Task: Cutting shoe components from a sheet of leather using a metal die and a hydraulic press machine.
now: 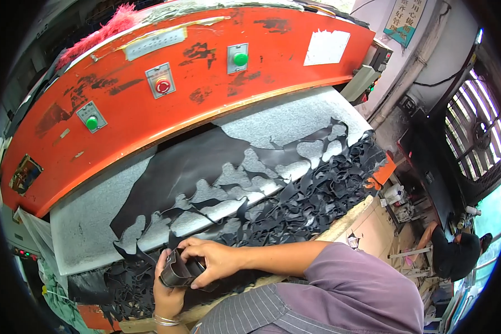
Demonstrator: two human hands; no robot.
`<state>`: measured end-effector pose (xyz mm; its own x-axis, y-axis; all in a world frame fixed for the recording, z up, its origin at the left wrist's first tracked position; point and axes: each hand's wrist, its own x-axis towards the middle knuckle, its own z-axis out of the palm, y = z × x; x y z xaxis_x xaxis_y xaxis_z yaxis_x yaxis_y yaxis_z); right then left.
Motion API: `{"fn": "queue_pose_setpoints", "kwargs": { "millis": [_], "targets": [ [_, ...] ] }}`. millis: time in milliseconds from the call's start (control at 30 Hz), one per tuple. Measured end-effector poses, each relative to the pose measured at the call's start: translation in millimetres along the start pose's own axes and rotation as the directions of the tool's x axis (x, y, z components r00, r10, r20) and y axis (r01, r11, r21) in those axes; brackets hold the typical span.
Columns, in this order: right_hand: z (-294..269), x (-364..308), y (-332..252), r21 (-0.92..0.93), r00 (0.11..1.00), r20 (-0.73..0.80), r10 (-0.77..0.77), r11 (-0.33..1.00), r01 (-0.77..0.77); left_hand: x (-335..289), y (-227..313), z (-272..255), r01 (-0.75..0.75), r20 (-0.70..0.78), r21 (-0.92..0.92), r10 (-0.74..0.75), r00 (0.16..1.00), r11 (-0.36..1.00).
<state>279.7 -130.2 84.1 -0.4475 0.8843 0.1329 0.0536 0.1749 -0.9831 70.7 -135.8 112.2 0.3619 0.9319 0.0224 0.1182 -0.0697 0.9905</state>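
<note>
Near the front edge of the press bed, my two hands hold a dark cutting die, a curved band of metal with open space inside. My left hand grips its left side, fingers wrapped along the wall. From the right, my right hand closes over the die with thumb and fingers; what lies inside is hard to make out. Beyond them a black leather sheet is spread on the pale cutting board, with rounded cut-outs along its near edge.
Black leather scraps are heaped along the bed's front edge, around my hands too. The orange press beam, with green buttons and a red button, spans the far side. A seated person is at the far right.
</note>
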Motion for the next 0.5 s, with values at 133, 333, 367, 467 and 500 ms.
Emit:
{"fn": "queue_pose_setpoints", "kwargs": {
  "millis": [133, 333, 367, 467, 500],
  "targets": [
    [-16.2, -45.5, -1.9, -0.154, 0.996, -0.026, -0.086, 0.985, 0.081, -8.5, 0.3, 39.1, 0.091, -0.033, 0.06, -0.089, 0.995, 0.994],
    [-45.6, -109.4, -5.7, -0.369, 0.998, 0.029, -0.057, 0.927, 0.063, -31.3, -42.8, 83.6, -0.099, 0.071, 0.42, 0.076, 0.995, 0.902],
    [-51.3, -118.3, -14.5, -0.413, 1.0, 0.02, -0.008, 0.911, 0.015, -34.8, -23.5, 97.9, -0.067, 0.046, 0.444, 0.052, 0.998, 0.894],
    [-72.9, -136.7, -20.2, -0.566, 0.986, -0.018, 0.168, 0.811, -0.149, -51.9, -7.8, 104.8, -0.023, 0.055, 0.597, -0.012, 0.998, 0.802],
    [-84.2, -141.2, -15.4, -0.623, 0.978, -0.014, 0.206, 0.764, -0.169, -61.5, -7.3, 100.7, 0.133, -0.045, 0.597, -0.133, 0.99, 0.791]
  ]
}}
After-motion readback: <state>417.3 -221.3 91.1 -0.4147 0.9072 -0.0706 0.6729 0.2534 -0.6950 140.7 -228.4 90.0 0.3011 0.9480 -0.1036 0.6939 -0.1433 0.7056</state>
